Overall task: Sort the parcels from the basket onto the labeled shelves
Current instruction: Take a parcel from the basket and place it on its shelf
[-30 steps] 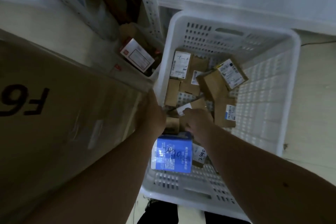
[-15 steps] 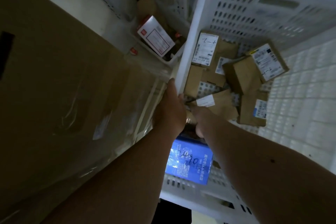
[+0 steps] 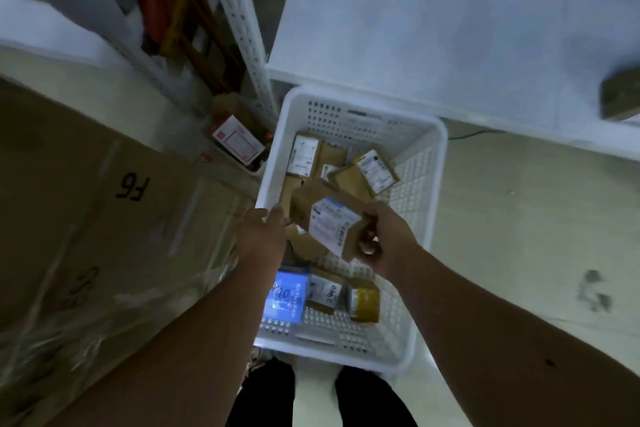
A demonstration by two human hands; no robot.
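White basket, white-labelled brown parcel

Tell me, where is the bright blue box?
In the head view, the blue box lies in the white basket, at its near left corner, right beside a brown parcel marked 2440 and just under the left forearm.

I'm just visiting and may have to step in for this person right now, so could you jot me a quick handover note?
Right hand: its grip holds a brown parcel with a white label, lifted above the white basket.
Left hand: open, holding nothing, at the basket's left rim.
In the basket: a blue parcel, a yellow-taped parcel and several brown labelled ones.
Done: one parcel picked up.
Left: read its label, shelve it, then sort the rest.
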